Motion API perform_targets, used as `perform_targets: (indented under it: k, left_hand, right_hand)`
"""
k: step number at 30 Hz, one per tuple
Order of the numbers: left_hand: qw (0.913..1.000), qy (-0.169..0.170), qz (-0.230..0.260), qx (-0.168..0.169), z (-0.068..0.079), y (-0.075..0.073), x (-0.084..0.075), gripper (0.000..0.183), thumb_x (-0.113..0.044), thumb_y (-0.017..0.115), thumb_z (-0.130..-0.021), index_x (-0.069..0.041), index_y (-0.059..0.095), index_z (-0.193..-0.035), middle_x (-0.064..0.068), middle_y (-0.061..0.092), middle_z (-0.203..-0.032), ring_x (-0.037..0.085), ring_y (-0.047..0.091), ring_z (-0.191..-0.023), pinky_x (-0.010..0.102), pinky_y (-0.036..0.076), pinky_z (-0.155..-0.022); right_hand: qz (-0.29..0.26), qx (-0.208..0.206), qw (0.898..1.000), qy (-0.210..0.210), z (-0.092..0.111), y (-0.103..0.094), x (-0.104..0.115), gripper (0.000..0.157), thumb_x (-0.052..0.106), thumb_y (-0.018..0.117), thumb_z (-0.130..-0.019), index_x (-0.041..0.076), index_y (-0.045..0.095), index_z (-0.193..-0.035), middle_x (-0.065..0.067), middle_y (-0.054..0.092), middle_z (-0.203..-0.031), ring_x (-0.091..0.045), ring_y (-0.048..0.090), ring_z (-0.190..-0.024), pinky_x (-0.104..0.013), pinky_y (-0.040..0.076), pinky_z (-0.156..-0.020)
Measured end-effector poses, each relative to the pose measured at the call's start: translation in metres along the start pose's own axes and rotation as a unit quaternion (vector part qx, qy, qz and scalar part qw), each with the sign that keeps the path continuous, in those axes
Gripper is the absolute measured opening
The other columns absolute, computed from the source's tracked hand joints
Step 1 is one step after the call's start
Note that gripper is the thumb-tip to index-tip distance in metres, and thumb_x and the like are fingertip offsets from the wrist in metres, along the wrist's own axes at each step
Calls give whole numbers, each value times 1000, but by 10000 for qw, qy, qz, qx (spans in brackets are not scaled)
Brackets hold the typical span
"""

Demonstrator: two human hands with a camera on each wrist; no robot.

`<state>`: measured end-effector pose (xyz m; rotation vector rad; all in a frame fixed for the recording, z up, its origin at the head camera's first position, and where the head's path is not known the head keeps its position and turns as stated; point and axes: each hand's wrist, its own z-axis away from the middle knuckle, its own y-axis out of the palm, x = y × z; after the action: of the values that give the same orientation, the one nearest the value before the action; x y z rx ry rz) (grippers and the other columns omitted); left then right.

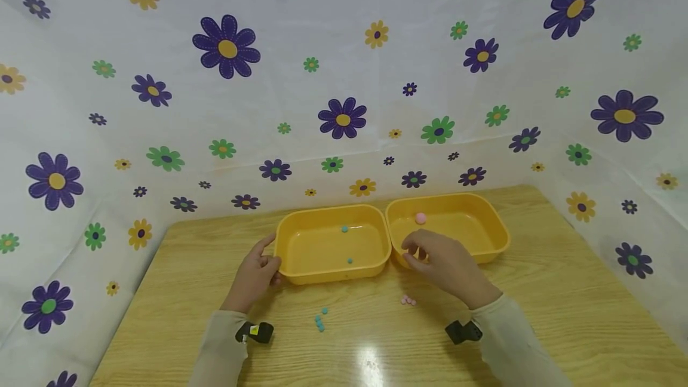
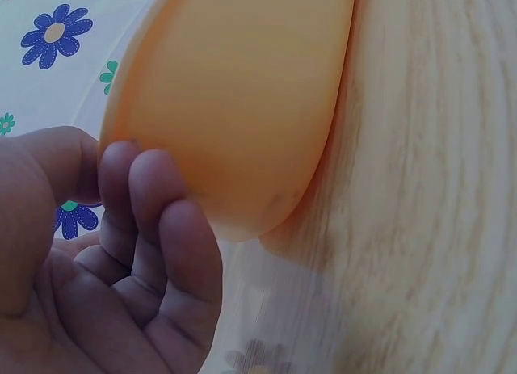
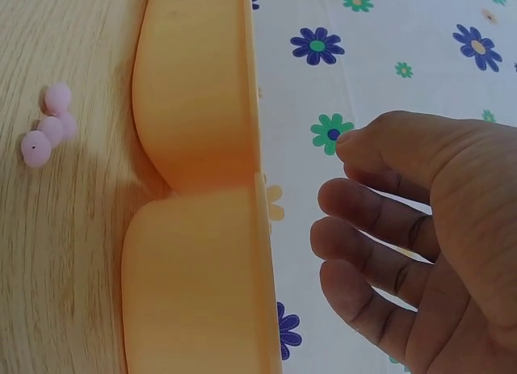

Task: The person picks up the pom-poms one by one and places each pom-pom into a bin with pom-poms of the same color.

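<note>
My left hand grips the left end of a yellow tray. In the left wrist view its fingers curl against the tray's outer wall. Two small blue beads lie in that tray. Over the near left part of a second yellow tray, my right hand hovers with loosely bent fingers. Nothing shows between those fingers in the right wrist view. A pink bead appears inside this tray near its back wall, looking larger than the pink beads on the table.
Both trays stand side by side, touching, near the back of the wooden table. Several blue beads lie in front of the left tray. Several pink beads sit before the right one. A flowered white cloth hangs behind and along the sides.
</note>
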<state>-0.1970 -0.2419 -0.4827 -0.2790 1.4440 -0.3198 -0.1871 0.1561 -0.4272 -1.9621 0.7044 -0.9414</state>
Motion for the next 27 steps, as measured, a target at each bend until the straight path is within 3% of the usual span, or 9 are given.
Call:
perform_targets:
  k: [5, 11, 19, 27]
  left_hand:
    - [10000, -22, -72, -1, 0, 0, 0, 61, -13, 53, -104, -16, 33, -161, 9, 64, -79, 20, 61, -67, 27, 54, -64]
    - [9999, 4, -167, -9, 0, 0, 0, 61, -13, 53, -104, -16, 32, -161, 8, 64, -78, 19, 61, -67, 27, 53, -63]
    - [9999, -54, -127, -39, 1, 0, -1, 61, -12, 53, -104, -16, 32, -161, 9, 64, -79, 19, 61, -68, 27, 53, -63]
    - [9998, -42, -184, -28, 0, 1, -2, 60, -13, 52, -105, -16, 32, -161, 9, 64, -81, 19, 61, -69, 26, 53, -64]
  right_hand:
    - [-7, 163, 9998, 90, -1, -1, 2, 13, 15, 79, -90, 15, 72, -101, 6, 71, -94, -9, 61, -78, -26, 53, -68]
    - [-12, 69, 10000, 53, 0, -1, 1, 14, 13, 80, -89, 14, 72, -101, 5, 71, -94, -13, 63, -77, -26, 52, -66]
    - [-50, 368, 9992, 123, -2, 0, 5, 13, 18, 79, -92, 16, 71, -102, 8, 69, -93, -10, 61, -80, -27, 53, -69]
    - [48, 262, 9996, -7, -1, -5, 8, 14, 17, 80, -91, 15, 72, -101, 7, 70, -93, -11, 62, -79, -26, 53, -68]
